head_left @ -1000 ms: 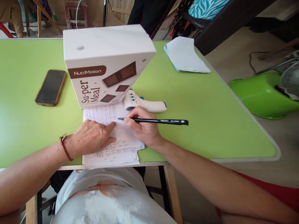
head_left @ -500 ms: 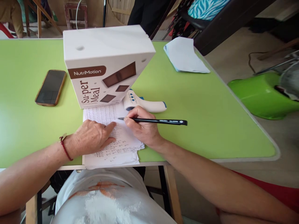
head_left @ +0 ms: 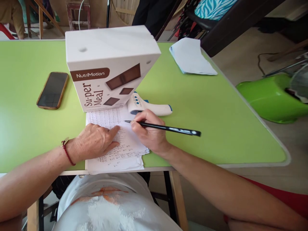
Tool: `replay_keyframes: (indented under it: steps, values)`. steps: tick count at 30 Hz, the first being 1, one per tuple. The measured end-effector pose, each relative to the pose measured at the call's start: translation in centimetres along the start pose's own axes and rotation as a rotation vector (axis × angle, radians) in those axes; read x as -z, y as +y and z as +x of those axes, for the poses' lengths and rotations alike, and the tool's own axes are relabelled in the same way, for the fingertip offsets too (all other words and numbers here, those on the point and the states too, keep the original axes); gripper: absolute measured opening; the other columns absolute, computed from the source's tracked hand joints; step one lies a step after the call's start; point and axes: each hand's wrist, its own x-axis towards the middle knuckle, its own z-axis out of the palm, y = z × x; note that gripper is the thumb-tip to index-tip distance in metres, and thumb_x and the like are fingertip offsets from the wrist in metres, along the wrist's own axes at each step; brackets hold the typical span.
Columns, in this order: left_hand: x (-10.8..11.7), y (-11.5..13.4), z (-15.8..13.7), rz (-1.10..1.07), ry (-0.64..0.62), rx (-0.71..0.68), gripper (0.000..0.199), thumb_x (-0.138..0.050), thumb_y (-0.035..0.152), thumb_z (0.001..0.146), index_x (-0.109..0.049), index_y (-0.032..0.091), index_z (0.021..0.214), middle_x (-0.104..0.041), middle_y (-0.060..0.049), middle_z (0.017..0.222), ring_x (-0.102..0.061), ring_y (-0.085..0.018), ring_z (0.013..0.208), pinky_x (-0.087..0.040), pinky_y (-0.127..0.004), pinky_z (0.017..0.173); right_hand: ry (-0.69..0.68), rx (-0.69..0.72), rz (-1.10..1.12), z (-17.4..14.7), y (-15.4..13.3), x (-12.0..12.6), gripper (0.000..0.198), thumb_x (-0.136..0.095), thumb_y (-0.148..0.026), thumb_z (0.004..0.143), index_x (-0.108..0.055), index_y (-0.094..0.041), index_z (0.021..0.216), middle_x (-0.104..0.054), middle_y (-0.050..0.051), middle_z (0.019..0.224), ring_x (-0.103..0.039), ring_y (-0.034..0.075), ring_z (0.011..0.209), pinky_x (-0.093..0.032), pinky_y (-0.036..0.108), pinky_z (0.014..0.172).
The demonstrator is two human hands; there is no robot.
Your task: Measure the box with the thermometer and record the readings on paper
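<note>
My right hand grips a black pen, its tip pointing left over the top sheet. Whether the tip touches the paper I cannot tell. Beneath both hands lies a stack of white paper sheets covered with rows of small handwriting. My left hand rests on the stack's left part with its index finger stretched out toward the written lines. A white box printed "NutriMotion Su-per Meal" stands at the stack's far edge. A white and blue infrared thermometer lies just beyond my right hand.
On the green table, a phone in a brown case lies left of the box. Folded white paper sits near the far right edge. Past that edge, a bright green plastic object is on the floor. A person's dark-clothed legs show behind the table.
My right hand has shifted slightly right, and the pen's tip has drawn away from my left index finger. The pen's rear end has swung lower. My left hand stays in place.
</note>
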Motion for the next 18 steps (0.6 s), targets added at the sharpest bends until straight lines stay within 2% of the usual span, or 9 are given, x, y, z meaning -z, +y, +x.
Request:
replay_keyframes:
  steps: [2,4,9,12,14,15,18]
  values:
    - [-0.1,-0.1,0.0,-0.005,0.010,0.000,0.041,-0.053,0.040,0.099,-0.055,0.011,0.127,-0.074,-0.005,0.074,-0.068,-0.023,0.058,-0.031,-0.032,0.044,0.079,0.014,-0.033,0.0,-0.3,0.4,0.013,-0.060,-0.023,0.079,-0.049,-0.026,0.073,-0.054,-0.005,0.059,-0.051,0.013,0.051,-0.045,0.029,0.051]
    - [-0.1,-0.1,0.0,-0.016,0.009,-0.005,0.040,-0.053,0.040,0.099,-0.056,0.011,0.126,-0.074,-0.006,0.075,-0.068,-0.023,0.057,-0.032,-0.032,0.045,0.098,0.047,-0.097,0.1,-0.9,1.1,0.011,-0.060,-0.019,0.079,-0.053,-0.027,0.077,-0.061,-0.003,0.066,-0.055,0.014,0.055,-0.047,0.031,0.053]
    - [-0.1,-0.1,-0.1,-0.042,-0.011,-0.018,0.038,-0.052,0.038,0.100,-0.057,0.010,0.124,-0.074,-0.007,0.079,-0.068,-0.023,0.060,-0.035,-0.033,0.047,-0.071,0.360,-0.348,0.7,-2.0,3.8,0.020,-0.058,-0.007,0.081,-0.062,-0.026,0.086,-0.067,0.002,0.076,-0.063,0.019,0.070,-0.050,0.034,0.063]
    - [-0.4,-0.5,-0.2,-0.072,0.018,-0.023,0.032,-0.053,0.035,0.099,-0.060,0.011,0.118,-0.074,-0.006,0.079,-0.066,-0.022,0.060,-0.035,-0.032,0.047,-0.205,0.403,-0.542,0.5,-1.8,5.1,0.021,-0.056,-0.005,0.081,-0.065,-0.024,0.083,-0.068,0.004,0.076,-0.062,0.022,0.074,-0.047,0.035,0.063]
    - [-0.5,-1.0,-0.4,-0.141,0.155,-0.038,0.023,-0.052,0.032,0.099,-0.063,0.013,0.107,-0.071,-0.005,0.074,-0.063,-0.019,0.057,-0.035,-0.030,0.048,-0.305,0.376,-0.669,0.1,-1.3,5.6,0.021,-0.055,-0.004,0.080,-0.066,-0.023,0.079,-0.068,0.005,0.075,-0.061,0.023,0.073,-0.045,0.035,0.063]
    - [-0.5,-1.2,-0.5,-0.199,0.275,-0.039,0.020,-0.049,0.030,0.100,-0.062,0.015,0.101,-0.069,-0.003,0.072,-0.061,-0.016,0.055,-0.036,-0.029,0.048,-0.350,0.372,-0.717,-0.1,-0.9,5.8,0.021,-0.055,-0.005,0.080,-0.066,-0.022,0.077,-0.067,0.006,0.074,-0.061,0.023,0.073,-0.044,0.036,0.063]
    - [0.1,-2.1,-0.8,-0.370,0.769,0.020,0.017,-0.044,0.029,0.103,-0.053,0.020,0.093,-0.058,0.002,0.067,-0.051,-0.011,0.053,-0.037,-0.026,0.050,-0.413,0.379,-0.811,-0.7,-0.1,5.9,0.020,-0.055,-0.006,0.080,-0.067,-0.021,0.076,-0.067,0.007,0.073,-0.060,0.024,0.071,-0.043,0.036,0.061]
